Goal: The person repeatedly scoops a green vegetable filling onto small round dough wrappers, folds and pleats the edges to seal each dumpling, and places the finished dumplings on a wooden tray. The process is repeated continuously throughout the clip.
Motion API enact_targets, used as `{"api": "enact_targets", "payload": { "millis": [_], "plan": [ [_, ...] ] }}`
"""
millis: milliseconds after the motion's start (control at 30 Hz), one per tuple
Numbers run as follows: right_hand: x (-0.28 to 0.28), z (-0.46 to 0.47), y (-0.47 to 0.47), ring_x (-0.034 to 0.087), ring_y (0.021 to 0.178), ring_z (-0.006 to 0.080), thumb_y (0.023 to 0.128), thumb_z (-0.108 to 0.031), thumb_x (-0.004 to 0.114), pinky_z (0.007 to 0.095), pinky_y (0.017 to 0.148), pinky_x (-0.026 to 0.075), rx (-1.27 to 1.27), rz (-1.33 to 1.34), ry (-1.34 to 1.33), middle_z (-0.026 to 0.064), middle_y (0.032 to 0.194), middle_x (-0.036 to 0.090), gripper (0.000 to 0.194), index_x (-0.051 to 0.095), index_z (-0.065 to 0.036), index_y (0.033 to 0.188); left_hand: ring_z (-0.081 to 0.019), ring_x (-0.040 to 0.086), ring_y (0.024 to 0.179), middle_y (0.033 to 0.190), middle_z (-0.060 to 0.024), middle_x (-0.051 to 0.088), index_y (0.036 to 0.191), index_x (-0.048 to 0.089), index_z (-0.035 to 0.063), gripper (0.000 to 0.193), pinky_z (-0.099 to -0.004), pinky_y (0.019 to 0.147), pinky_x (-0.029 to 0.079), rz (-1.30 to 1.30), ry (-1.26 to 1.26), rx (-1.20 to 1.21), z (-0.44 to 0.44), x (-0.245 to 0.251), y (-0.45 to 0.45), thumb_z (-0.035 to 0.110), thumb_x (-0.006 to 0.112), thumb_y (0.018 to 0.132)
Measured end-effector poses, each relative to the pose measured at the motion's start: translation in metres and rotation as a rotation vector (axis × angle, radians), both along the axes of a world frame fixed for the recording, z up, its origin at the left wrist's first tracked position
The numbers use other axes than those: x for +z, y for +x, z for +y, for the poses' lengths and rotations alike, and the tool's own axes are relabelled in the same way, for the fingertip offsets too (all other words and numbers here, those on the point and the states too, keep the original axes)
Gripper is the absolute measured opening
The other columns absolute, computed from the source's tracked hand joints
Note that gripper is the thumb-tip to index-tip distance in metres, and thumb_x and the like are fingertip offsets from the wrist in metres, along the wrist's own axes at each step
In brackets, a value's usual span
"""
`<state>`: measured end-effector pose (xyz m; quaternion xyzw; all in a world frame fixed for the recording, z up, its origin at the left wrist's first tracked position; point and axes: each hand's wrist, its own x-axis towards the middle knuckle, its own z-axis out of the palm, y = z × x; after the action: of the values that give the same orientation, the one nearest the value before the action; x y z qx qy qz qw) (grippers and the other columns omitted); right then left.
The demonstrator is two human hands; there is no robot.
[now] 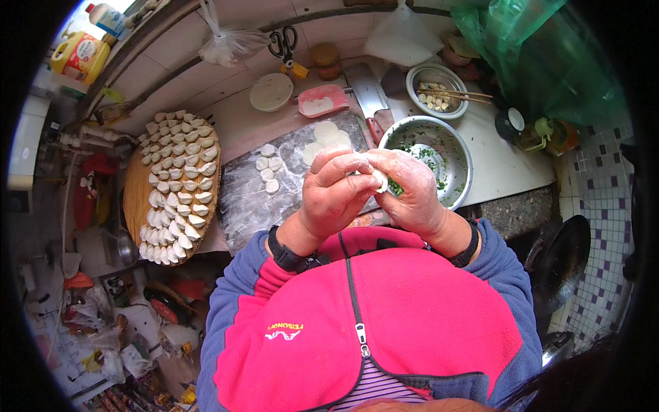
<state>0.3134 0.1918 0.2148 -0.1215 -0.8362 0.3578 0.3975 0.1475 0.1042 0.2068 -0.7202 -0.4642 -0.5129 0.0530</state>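
Note:
Floury fingers of my left hand [337,183] and my right hand [409,183] meet around one white dumpling [380,181], pinching its dough edge. The fingers hide most of it. Just beyond and right of my hands sits a metal bowl [461,149] with chopped green filling along its bottom and wall. Beneath and left of my left hand lies a floured board [242,206]. Several rolled dough wrappers [329,135] overlap on it, near small flattened dough pieces [266,164]. Rows of shaped dumplings [180,185] cover much of a round wooden board [135,195] at the left.
A cleaver [368,92] lies behind the metal bowl, its red handle toward me. Chopsticks [455,94] rest across a smaller bowl [412,77] holding pale pieces. Along the back are a pink flour tray [334,96], a white bowl [271,91] and hanging scissors [283,44]. A dark wok [566,257] stands right.

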Motion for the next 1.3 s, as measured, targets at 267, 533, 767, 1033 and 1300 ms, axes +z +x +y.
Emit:
{"api": "enact_targets", "payload": {
  "millis": [267, 533, 767, 1033, 1300],
  "plan": [
    [0.006, -0.018, -0.031, 0.067, 0.100, 0.0357, 0.069, 0.001, 0.070, 0.0407, 0.085, 0.054, -0.010, 0.011, 0.071, 0.0184, 0.111, 0.068, 0.046, 0.066, -0.002, 0.114, -0.0282, 0.060, 0.098, 0.102, -0.0063, 0.062, 0.094, 0.071, 0.0106, 0.024, -0.0399, 0.086, 0.050, -0.071, -0.008, 0.005, -0.028, 0.017, -0.028, 0.014, 0.082, 0.073],
    [0.013, -0.041, -0.061, 0.066, 0.099, 0.0361, 0.070, 0.002, 0.070, 0.0412, 0.084, 0.054, 0.004, 0.034, 0.144, 0.0176, 0.110, 0.067, 0.044, 0.065, -0.002, 0.114, -0.0262, 0.060, 0.098, 0.096, -0.0039, 0.065, 0.091, 0.070, 0.0105, 0.023, -0.0384, 0.085, 0.050, 0.027, 0.017, -0.039, -0.049, 0.025, -0.057, 0.010, 0.083, 0.071],
    [0.019, -0.057, -0.080, 0.065, 0.101, 0.0364, 0.069, 0.002, 0.071, 0.0417, 0.086, 0.052, 0.017, 0.031, 0.135, 0.0177, 0.111, 0.067, 0.044, 0.064, -0.002, 0.113, -0.0285, 0.062, 0.100, 0.101, -0.0049, 0.065, 0.090, 0.071, 0.0092, 0.020, -0.0394, 0.087, 0.051, -0.081, -0.009, 0.045, -0.073, 0.032, -0.072, 0.010, 0.081, 0.073],
    [0.018, -0.072, -0.098, 0.065, 0.102, 0.0364, 0.070, 0.001, 0.072, 0.0416, 0.087, 0.052, 0.045, 0.034, 0.070, 0.0177, 0.111, 0.067, 0.044, 0.065, -0.002, 0.113, -0.0287, 0.060, 0.105, 0.112, -0.0075, 0.064, 0.107, 0.073, 0.0104, 0.033, -0.0388, 0.090, 0.050, -0.015, -0.004, 0.069, -0.092, 0.029, -0.091, 0.011, 0.080, 0.075],
    [-0.002, -0.074, -0.111, 0.067, 0.106, 0.0234, 0.098, -0.009, 0.059, 0.0343, 0.091, 0.055, 0.446, 0.102, -1.216, 0.0149, 0.124, 0.063, 0.038, 0.049, -0.001, 0.134, -0.0359, 0.055, 0.120, 0.130, -0.0194, 0.056, 0.132, 0.056, 0.0026, 0.069, -0.0418, 0.102, 0.045, -0.186, -0.217, 0.203, -0.114, 0.019, -0.106, 0.034, 0.082, 0.076]
  ]
}}
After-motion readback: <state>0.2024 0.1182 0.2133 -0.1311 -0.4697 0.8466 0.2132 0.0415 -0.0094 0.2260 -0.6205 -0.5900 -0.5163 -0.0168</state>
